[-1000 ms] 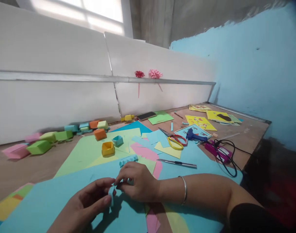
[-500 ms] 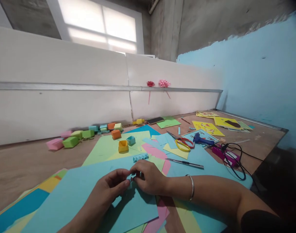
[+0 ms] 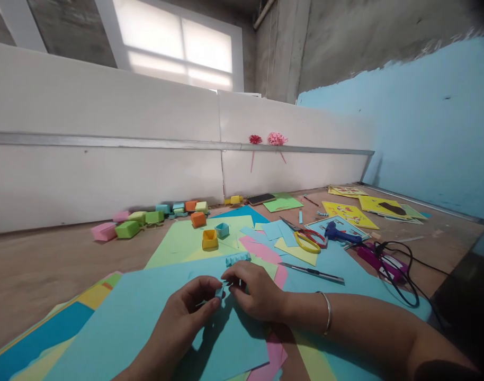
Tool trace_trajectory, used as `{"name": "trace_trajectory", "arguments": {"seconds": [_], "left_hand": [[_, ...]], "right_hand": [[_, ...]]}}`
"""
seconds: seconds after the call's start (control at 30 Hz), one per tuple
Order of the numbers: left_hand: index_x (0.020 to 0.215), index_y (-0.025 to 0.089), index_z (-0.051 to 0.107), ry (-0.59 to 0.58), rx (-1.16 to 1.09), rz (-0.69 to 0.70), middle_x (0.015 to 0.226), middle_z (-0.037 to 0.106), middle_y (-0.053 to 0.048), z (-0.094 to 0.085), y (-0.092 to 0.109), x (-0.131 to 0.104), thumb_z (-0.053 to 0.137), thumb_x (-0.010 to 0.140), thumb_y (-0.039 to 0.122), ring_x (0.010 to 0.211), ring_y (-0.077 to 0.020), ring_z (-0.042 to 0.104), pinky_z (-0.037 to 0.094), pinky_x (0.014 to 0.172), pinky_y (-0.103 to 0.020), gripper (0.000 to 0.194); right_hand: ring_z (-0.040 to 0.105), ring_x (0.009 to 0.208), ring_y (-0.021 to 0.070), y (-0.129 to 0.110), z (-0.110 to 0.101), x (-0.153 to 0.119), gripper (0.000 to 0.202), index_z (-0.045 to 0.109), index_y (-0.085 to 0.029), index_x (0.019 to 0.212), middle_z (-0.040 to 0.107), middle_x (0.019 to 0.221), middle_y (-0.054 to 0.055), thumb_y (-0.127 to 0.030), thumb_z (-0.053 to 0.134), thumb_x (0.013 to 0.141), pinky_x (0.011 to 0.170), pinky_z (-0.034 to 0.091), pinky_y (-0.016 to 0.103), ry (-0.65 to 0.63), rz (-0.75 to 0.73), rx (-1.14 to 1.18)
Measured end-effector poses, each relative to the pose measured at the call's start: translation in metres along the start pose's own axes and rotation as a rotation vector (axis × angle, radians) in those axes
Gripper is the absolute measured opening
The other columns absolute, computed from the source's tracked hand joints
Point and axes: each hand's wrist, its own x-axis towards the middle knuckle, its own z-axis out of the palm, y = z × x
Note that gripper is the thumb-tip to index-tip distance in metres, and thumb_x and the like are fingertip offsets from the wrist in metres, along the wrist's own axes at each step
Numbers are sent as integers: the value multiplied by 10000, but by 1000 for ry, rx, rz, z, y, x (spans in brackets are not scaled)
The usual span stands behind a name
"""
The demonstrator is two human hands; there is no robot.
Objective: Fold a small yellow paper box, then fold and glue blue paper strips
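Note:
My left hand (image 3: 183, 316) pinches a small folded piece of light blue paper (image 3: 219, 292) between thumb and forefinger. Right beside it is my right hand (image 3: 258, 292), its bent fingers closed at the paper's right end; how much of the paper they grip is partly hidden. Both hands are above a large light blue sheet (image 3: 146, 296). Just beyond the right knuckles lies a pleated light blue paper strip (image 3: 238, 258). Farther back stand a yellow open paper box (image 3: 209, 241) and a smaller blue one (image 3: 222, 229).
To the right lie a utility knife (image 3: 313, 272), scissors (image 3: 307, 241), a blue glue gun (image 3: 341, 233) and a purple power strip (image 3: 381, 262) with looped black cable. Several coloured paper boxes (image 3: 126, 229) line the back left. A phone (image 3: 261, 199) rests near the white panel.
The view has turned slightly left, so everything sits farther right. My fingertips are a little farther apart, and more of the small blue paper shows in my left hand.

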Motion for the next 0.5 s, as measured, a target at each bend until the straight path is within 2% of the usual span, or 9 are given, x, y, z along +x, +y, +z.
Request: {"name": "trace_trajectory", "arguments": {"seconds": [0.17, 0.27, 0.33, 0.4, 0.43, 0.47, 0.5], "left_hand": [[716, 193, 641, 14, 53, 37, 681, 596, -1, 3, 1, -2, 777, 580, 348, 594, -141, 488, 355, 513, -232, 247], [691, 199, 637, -9, 73, 47, 667, 595, 2, 0, 0, 0, 764, 583, 325, 610, -147, 491, 372, 536, -234, 209], [683, 200, 647, -43, 87, 48, 679, 608, 0, -2, -2, 1, 768, 577, 310, 642, -157, 511, 388, 561, -236, 195], [675, 202, 650, -45, 93, 58, 711, 633, -8, -3, -4, 2, 767, 584, 306, 698, -173, 543, 412, 603, -242, 181], [685, 204, 654, -31, 86, 68, 733, 648, -12, -3, -5, 2, 765, 591, 310, 728, -181, 559, 426, 629, -247, 180], [717, 210, 664, -11, 74, 78, 743, 657, -14, -2, -5, 2, 763, 600, 317, 744, -186, 569, 436, 646, -253, 187], [768, 216, 676, 6, 60, 84, 740, 658, -12, -2, -6, 1, 765, 604, 320, 740, -186, 575, 441, 648, -259, 214]], "right_hand": [[603, 814, 167, 3, -7, 7, 234, 631, -187, 898, 670, 887, 48, -31, 522, 763, 722, 494, 276, -14, -25, -126], [621, 889, 159, 8, -24, 20, 206, 656, -193, 885, 677, 929, 52, -43, 532, 817, 786, 499, 265, -66, -1, -276], [625, 936, 152, 16, -49, 28, 193, 675, -201, 884, 684, 952, 40, -55, 555, 841, 821, 497, 260, -117, 58, -411], [621, 980, 166, 29, -83, 31, 154, 677, -188, 943, 679, 1021, 49, -91, 581, 871, 861, 501, 302, -143, 181, -580], [617, 1006, 186, 35, -103, 30, 125, 663, -173, 1003, 664, 1072, 60, -163, 588, 904, 880, 506, 354, -144, 262, -675], [618, 1010, 205, 42, -123, 27, 200, 627, -160, 1093, 635, 1139, 68, -268, 588, 930, 868, 519, 416, -140, 355, -772], [616, 1013, 207, 48, -143, 22, 264, 601, -181, 1163, 608, 1200, 82, -323, 572, 943, 863, 527, 418, -141, 452, -866]]}}
